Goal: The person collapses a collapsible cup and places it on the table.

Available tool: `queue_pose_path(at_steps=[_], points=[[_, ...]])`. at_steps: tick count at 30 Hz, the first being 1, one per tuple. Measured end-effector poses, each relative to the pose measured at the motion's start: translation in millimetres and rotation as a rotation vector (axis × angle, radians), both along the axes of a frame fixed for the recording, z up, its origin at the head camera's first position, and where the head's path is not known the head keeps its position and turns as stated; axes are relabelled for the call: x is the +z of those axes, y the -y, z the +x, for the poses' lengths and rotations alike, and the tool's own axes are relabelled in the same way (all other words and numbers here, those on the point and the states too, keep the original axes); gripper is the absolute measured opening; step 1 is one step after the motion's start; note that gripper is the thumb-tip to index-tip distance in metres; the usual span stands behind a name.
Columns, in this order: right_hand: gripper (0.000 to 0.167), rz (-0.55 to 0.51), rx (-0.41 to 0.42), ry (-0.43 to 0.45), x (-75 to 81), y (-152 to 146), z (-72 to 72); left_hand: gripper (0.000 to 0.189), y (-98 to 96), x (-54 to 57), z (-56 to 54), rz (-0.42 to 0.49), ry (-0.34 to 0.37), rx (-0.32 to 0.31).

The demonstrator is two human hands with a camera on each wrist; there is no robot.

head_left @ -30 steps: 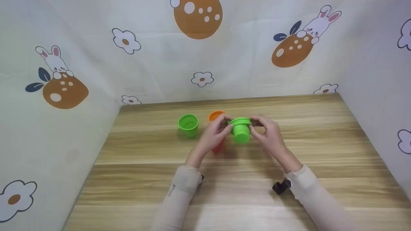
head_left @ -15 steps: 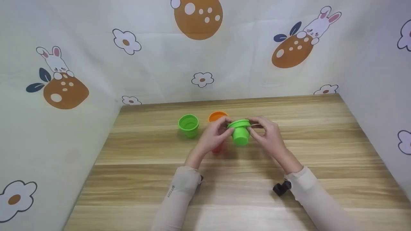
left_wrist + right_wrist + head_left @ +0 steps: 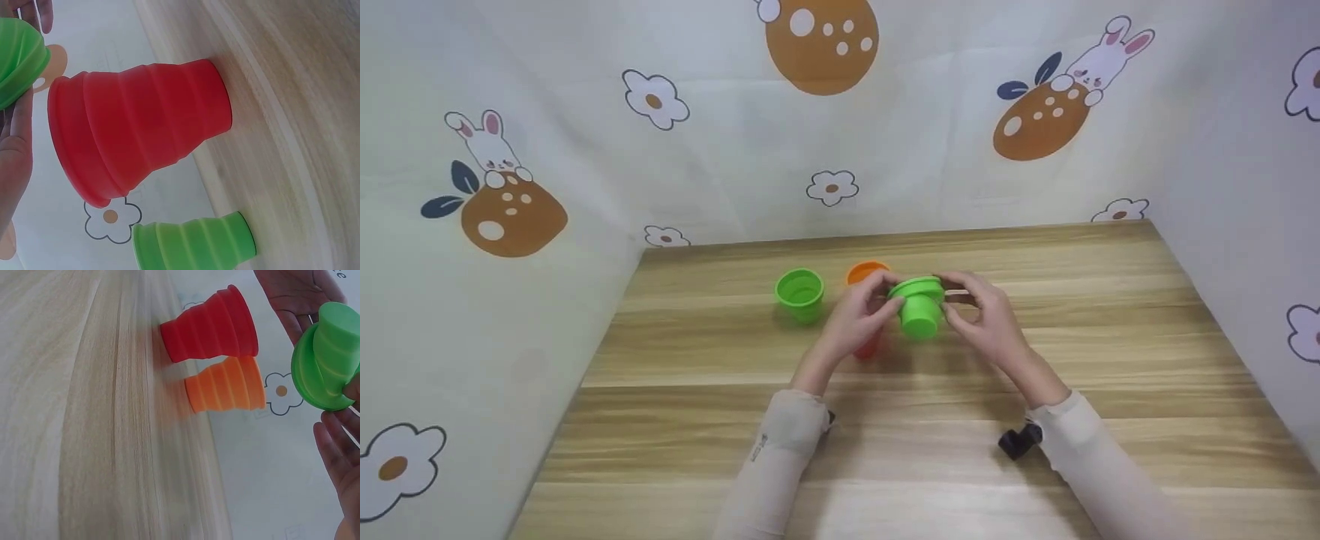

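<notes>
Above the table, both hands hold a green collapsible cup (image 3: 920, 319) by its wide rim, base tipped toward me. Its upper rings look folded, making a broad collar around the narrower base. My left hand (image 3: 855, 315) pinches the left side of the rim, and my right hand (image 3: 988, 319) grips the right side. A red ribbed cup (image 3: 140, 121) stands upright on the table, mostly hidden behind my left hand in the head view. Beyond it stands an orange cup (image 3: 225, 385). Farther left is another upright green cup (image 3: 800, 292).
The wood-grain table (image 3: 930, 450) meets a pale cloth backdrop (image 3: 735, 150) printed with rabbits, flowers and brown fruit. Cloth also rises along the left and right sides. A black wrist camera (image 3: 1020, 441) sits at the right cuff.
The held green cup has shifted slightly left and down, and its collar now slants more. Both hands keep their hold; the standing cups stay put.
</notes>
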State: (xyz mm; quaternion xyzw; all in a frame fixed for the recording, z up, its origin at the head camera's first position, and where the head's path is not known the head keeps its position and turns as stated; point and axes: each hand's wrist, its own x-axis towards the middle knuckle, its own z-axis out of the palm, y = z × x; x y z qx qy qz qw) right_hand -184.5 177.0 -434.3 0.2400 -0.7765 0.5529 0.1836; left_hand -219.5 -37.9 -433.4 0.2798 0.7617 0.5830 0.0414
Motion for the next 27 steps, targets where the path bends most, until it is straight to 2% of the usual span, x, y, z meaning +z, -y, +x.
queue_pose_path(at_steps=[10, 15, 19, 27], points=[[0.051, -0.003, 0.062, 0.032, 0.9, -3.3, 0.8, 0.025, 0.8, -1.3, -0.4, 0.046, -0.004, -0.016], [0.050, -0.014, 0.073, 0.033, 0.2, -2.6, 0.6, 0.024, 1.1, -2.1, -0.9, 0.051, -0.026, -0.013], [0.047, -0.007, 0.068, 0.069, -0.8, -1.1, -0.2, 0.024, 0.9, -1.8, -1.4, 0.044, -0.042, -0.009], [0.046, -0.003, 0.030, 0.066, -26.7, -3.6, -15.1, 0.025, 0.5, 0.2, -0.6, 0.024, -0.038, 0.005]])
